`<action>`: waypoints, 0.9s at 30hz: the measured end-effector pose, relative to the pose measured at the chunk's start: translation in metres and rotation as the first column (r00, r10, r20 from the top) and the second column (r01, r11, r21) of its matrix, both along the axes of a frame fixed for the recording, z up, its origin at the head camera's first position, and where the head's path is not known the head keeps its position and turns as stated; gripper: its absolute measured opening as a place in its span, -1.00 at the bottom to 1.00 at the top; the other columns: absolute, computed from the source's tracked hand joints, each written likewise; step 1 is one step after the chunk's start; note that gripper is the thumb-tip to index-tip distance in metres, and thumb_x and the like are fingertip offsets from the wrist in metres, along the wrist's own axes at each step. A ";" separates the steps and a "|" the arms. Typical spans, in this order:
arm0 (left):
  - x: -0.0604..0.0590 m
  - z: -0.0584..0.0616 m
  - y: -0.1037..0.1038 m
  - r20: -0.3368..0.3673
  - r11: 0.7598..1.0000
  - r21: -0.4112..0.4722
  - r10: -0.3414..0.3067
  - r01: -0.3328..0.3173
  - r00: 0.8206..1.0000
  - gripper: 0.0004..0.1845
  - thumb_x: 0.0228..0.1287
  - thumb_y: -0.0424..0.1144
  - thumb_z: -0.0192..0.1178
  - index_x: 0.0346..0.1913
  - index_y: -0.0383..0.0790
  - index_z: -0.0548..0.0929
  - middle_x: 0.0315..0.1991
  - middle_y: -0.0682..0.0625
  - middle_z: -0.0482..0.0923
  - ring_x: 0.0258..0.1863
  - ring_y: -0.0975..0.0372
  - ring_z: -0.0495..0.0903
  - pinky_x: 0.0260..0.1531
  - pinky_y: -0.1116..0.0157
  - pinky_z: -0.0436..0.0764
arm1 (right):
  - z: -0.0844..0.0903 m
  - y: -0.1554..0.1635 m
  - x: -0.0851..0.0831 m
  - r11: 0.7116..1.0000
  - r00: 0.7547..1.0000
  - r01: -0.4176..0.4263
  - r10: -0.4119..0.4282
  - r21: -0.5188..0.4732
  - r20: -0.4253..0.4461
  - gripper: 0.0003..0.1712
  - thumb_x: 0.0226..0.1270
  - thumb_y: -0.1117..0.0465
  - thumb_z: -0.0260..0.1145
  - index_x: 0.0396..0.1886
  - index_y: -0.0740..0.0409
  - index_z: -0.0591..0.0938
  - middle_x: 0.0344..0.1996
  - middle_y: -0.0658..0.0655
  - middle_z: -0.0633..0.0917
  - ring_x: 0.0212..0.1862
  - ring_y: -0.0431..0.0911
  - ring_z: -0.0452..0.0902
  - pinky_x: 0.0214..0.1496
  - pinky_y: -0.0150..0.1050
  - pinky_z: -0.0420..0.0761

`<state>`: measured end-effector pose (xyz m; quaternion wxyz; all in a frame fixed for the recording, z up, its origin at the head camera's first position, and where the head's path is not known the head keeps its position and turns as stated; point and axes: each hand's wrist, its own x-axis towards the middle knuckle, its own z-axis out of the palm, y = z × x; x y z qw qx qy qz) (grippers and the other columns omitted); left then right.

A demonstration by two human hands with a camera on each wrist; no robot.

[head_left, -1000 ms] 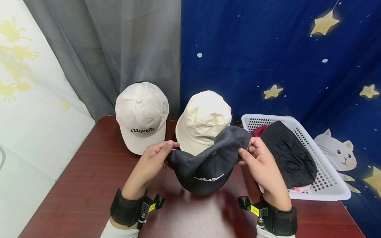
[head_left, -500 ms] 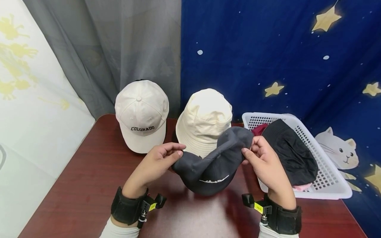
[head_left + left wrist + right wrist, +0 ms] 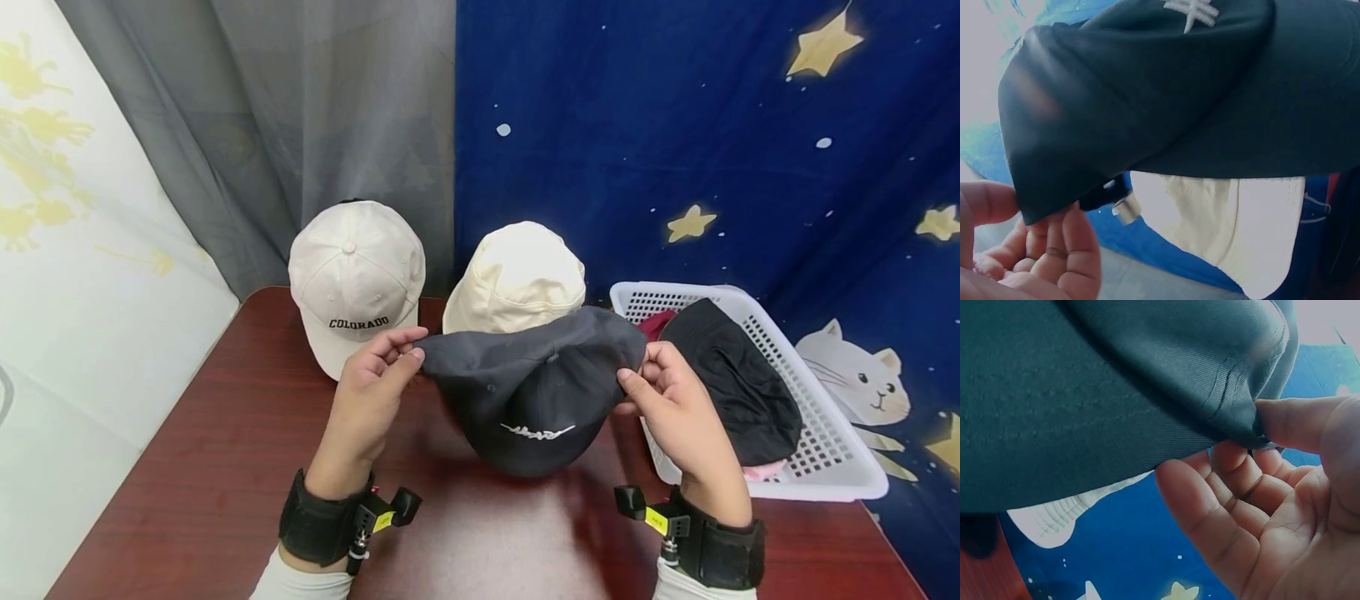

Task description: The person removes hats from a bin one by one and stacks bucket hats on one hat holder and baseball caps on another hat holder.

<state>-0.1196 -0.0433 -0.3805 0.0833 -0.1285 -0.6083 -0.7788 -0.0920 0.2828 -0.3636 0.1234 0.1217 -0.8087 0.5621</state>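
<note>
Head view: a dark grey cap (image 3: 534,383) with white embroidered script on its front is held above the red-brown table (image 3: 210,467), stretched out between 2 hands. Its left edge is pinched between thumb and fingertips of the left hand (image 3: 371,392), and its right edge is pinched likewise by the right hand (image 3: 667,408); neither hand is spread flat. In the left wrist view the cap's edge (image 3: 1029,206) is seen caught against the thumb and curled fingers (image 3: 1060,250), with the embroidery at the top of the frame. In the right wrist view a seamed fold of the cap (image 3: 1235,419) is nipped between the thumb and the fingers (image 3: 1210,506), the remaining fingers being loosely curled beneath. Black wrist straps are worn on both forearms. Directly behind the cap a cream bucket hat (image 3: 517,279) is stood on the table, partly hidden by the cap. To its left a cream baseball cap (image 3: 356,279) lettered COLORADO is placed, well apart from the left hand. On the right a white perforated basket (image 3: 832,433) is set, just beside the right hand, holding a black hat (image 3: 735,383) over red and pink items. A grey curtain and a blue star-patterned cloth form the backdrop.
</note>
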 end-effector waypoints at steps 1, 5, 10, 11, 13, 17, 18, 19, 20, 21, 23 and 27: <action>0.000 0.000 0.000 -0.010 0.999 0.032 0.008 -0.008 1.000 -0.73 0.38 -0.56 0.06 0.10 -0.51 0.53 -0.24 -0.04 0.53 -0.28 0.27 0.51 -0.26 0.41 0.52 | 0.000 0.000 0.000 1.000 1.000 -0.008 0.008 -0.017 0.002 -0.81 0.48 0.42 0.14 -0.02 0.41 0.36 -0.39 0.04 0.69 -0.36 -0.19 0.66 -0.34 -0.26 0.71; 0.000 0.000 0.001 -0.039 0.990 0.141 0.009 -0.003 0.999 -0.73 0.36 -0.60 0.04 0.07 -0.43 0.52 -0.16 -0.07 0.50 -0.29 0.29 0.54 -0.26 0.42 0.55 | 0.000 0.000 -0.001 0.998 0.999 -0.038 0.039 -0.055 0.007 -0.78 0.48 0.44 0.13 0.01 0.43 0.35 -0.39 0.07 0.68 -0.36 -0.18 0.67 -0.35 -0.27 0.70; 0.001 0.000 0.000 -0.080 0.987 0.162 0.002 0.011 0.997 -0.73 0.35 -0.62 0.04 0.07 -0.46 0.50 -0.05 -0.10 0.45 -0.20 0.25 0.60 -0.17 0.40 0.59 | -0.001 -0.001 -0.001 0.993 0.997 -0.081 0.081 -0.082 -0.003 -0.77 0.48 0.45 0.11 0.05 0.40 0.35 -0.36 0.08 0.69 -0.34 -0.16 0.67 -0.34 -0.25 0.70; 0.001 0.000 0.000 -0.085 0.987 0.159 0.004 0.009 0.996 -0.73 0.35 -0.62 0.04 0.08 -0.50 0.48 -0.04 -0.11 0.44 -0.19 0.24 0.61 -0.16 0.40 0.59 | -0.001 -0.001 -0.002 0.990 0.994 -0.106 0.106 -0.098 -0.007 -0.76 0.48 0.47 0.10 0.07 0.38 0.35 -0.34 0.09 0.70 -0.32 -0.15 0.68 -0.33 -0.24 0.71; 0.001 0.000 0.001 -0.087 0.990 0.141 0.010 0.002 0.996 -0.73 0.36 -0.61 0.05 0.09 -0.54 0.46 -0.04 -0.11 0.43 -0.20 0.23 0.61 -0.16 0.39 0.60 | -0.003 -0.001 -0.003 0.975 0.984 -0.178 0.178 -0.131 -0.013 -0.70 0.47 0.50 0.07 0.13 0.33 0.34 -0.27 0.10 0.71 -0.29 -0.13 0.69 -0.31 -0.22 0.71; 0.001 -0.001 0.002 -0.084 0.995 0.095 0.021 -0.013 0.996 -0.72 0.37 -0.60 0.06 0.11 -0.59 0.43 -0.04 -0.11 0.40 -0.23 0.24 0.62 -0.19 0.38 0.62 | -0.007 -0.003 -0.006 0.932 0.947 -0.318 0.321 -0.174 -0.008 -0.59 0.44 0.57 0.02 0.20 0.21 0.33 -0.15 0.10 0.70 -0.23 -0.11 0.68 -0.26 -0.20 0.72; 0.001 -0.001 0.002 -0.081 0.996 0.088 0.024 -0.017 0.996 -0.72 0.37 -0.60 0.06 0.10 -0.58 0.44 -0.04 -0.11 0.40 -0.24 0.25 0.62 -0.20 0.37 0.62 | -0.008 -0.004 -0.007 0.927 0.941 -0.333 0.337 -0.172 -0.003 -0.57 0.43 0.58 0.02 0.20 0.20 0.33 -0.14 0.10 0.70 -0.21 -0.12 0.68 -0.25 -0.21 0.71; 0.001 -0.001 0.002 -0.079 0.996 0.084 0.025 -0.019 0.997 -0.73 0.37 -0.60 0.06 0.09 -0.55 0.46 -0.05 -0.11 0.40 -0.25 0.26 0.62 -0.22 0.38 0.63 | -0.008 -0.004 -0.007 0.925 0.938 -0.340 0.346 -0.168 0.003 -0.57 0.41 0.59 0.02 0.18 0.20 0.34 -0.13 0.10 0.69 -0.21 -0.12 0.67 -0.24 -0.22 0.71; 0.001 -0.001 0.002 -0.076 0.997 0.079 0.027 -0.021 0.997 -0.74 0.37 -0.60 0.06 0.09 -0.54 0.47 -0.05 -0.11 0.40 -0.25 0.26 0.62 -0.22 0.37 0.63 | -0.008 -0.005 -0.007 0.925 0.938 -0.341 0.347 -0.165 0.009 -0.57 0.39 0.60 0.03 0.17 0.22 0.34 -0.14 0.11 0.69 -0.21 -0.12 0.66 -0.24 -0.23 0.70; 0.001 -0.001 0.002 -0.072 0.997 0.077 0.029 -0.023 0.997 -0.74 0.37 -0.60 0.06 0.09 -0.53 0.47 -0.06 -0.10 0.40 -0.26 0.27 0.62 -0.23 0.37 0.63 | -0.008 -0.005 -0.007 0.927 0.938 -0.339 0.345 -0.158 0.015 -0.58 0.38 0.61 0.03 0.16 0.24 0.35 -0.13 0.12 0.68 -0.20 -0.12 0.65 -0.22 -0.23 0.70; 0.001 -0.001 0.002 -0.067 0.997 0.069 0.035 -0.030 0.997 -0.75 0.37 -0.61 0.06 0.08 -0.52 0.48 -0.07 -0.10 0.41 -0.28 0.28 0.62 -0.26 0.38 0.64 | -0.008 -0.005 -0.006 0.928 0.939 -0.334 0.344 -0.163 0.033 -0.58 0.36 0.61 0.05 0.15 0.25 0.38 -0.13 0.12 0.67 -0.18 -0.11 0.63 -0.18 -0.25 0.68; 0.000 -0.002 0.003 -0.063 0.999 0.031 0.037 -0.036 0.997 -0.76 0.37 -0.60 0.06 0.06 -0.53 0.50 -0.11 -0.10 0.43 -0.38 0.32 0.60 -0.34 0.41 0.61 | -0.006 -0.004 -0.003 0.902 0.920 -0.378 0.391 -0.210 0.021 -0.68 0.38 0.59 0.04 0.03 0.27 0.46 -0.22 0.11 0.65 -0.22 -0.12 0.61 -0.15 -0.27 0.65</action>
